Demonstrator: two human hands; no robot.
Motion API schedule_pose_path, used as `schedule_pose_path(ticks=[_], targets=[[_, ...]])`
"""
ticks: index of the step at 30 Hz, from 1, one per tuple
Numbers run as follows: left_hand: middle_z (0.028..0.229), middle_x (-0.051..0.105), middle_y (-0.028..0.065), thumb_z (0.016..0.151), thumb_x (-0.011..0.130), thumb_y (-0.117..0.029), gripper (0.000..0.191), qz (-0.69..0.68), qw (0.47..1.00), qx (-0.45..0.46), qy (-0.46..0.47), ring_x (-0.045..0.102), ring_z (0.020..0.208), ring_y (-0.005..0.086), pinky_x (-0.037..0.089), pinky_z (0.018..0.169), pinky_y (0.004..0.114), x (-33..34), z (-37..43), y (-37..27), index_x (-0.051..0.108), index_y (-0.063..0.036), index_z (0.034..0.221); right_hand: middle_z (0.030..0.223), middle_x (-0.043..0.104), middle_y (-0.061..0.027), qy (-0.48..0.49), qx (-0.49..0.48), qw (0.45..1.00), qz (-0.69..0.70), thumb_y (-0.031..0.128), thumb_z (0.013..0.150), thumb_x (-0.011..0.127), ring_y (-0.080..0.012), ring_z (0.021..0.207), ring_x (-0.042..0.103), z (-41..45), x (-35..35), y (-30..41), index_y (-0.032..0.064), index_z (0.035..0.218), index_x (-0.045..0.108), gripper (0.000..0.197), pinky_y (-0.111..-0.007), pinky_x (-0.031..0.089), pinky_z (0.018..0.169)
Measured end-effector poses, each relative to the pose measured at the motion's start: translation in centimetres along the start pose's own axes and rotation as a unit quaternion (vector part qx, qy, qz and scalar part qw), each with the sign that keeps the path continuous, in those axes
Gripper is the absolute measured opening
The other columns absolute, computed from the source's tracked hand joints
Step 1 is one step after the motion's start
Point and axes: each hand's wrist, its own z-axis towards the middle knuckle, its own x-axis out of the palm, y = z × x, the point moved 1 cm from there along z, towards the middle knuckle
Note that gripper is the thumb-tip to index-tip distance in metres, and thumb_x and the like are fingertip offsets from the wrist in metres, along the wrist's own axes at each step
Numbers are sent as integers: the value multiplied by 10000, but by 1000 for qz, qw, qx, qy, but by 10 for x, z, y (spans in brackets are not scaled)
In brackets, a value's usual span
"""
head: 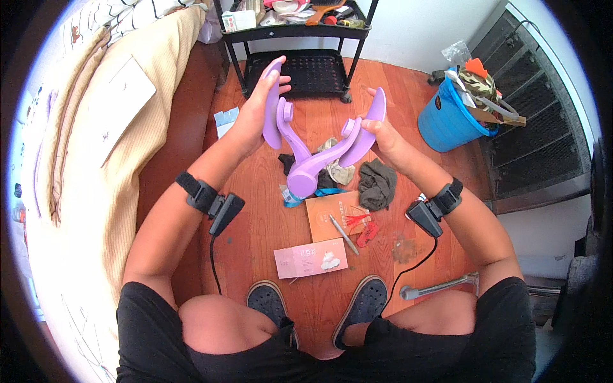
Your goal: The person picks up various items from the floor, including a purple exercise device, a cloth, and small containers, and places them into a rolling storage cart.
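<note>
A purple plastic thigh exerciser (pixel 302 180) is held up between my two hands, its round hinge towards me and its arms spread in a V. My left hand (pixel 255 107) lies along the outside of the left curved pad, fingers pointing up. The right pad is gripped by my right hand (pixel 381 134), with the thumb on its near face and the fingers mostly hidden behind. Under the exerciser, on the wooden floor, lie a dark grey cloth (pixel 377 185), a beige cloth (pixel 340 171), an orange box (pixel 320 215), a grey pen (pixel 343 234), a red tasselled tag (pixel 367 234) and a pink box (pixel 310 259).
A black wheeled cart (pixel 297 32) stands ahead, loaded on its upper shelf. To the right is a full blue bucket (pixel 441 117) near a dark mesh screen (pixel 531 95). A bed with a beige cover (pixel 158 95) runs along the left. A grey metal bar (pixel 440 287) is beside my right knee.
</note>
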Motion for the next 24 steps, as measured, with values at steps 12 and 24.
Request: schedule_pose_path(ticks=[12, 24], targets=[[1175, 468, 69, 982, 307, -586, 627, 65, 996, 26, 47, 450, 1108, 179, 374, 951, 338, 19, -14, 5, 338, -195, 1472, 1102, 512, -202, 68, -23, 990, -119, 378, 896, 599, -240, 973, 605, -1, 26, 27, 41, 1472, -136, 993, -369, 515, 829], [1188, 407, 79, 991, 224, -605, 650, 126, 983, 9, 133, 412, 1112, 188, 379, 959, 322, 41, -31, 24, 305, -187, 1482, 1332, 352, -240, 118, -35, 959, -255, 467, 898, 583, -266, 1217, 449, -16, 44, 26, -48, 1447, -9, 957, -375, 393, 1013]])
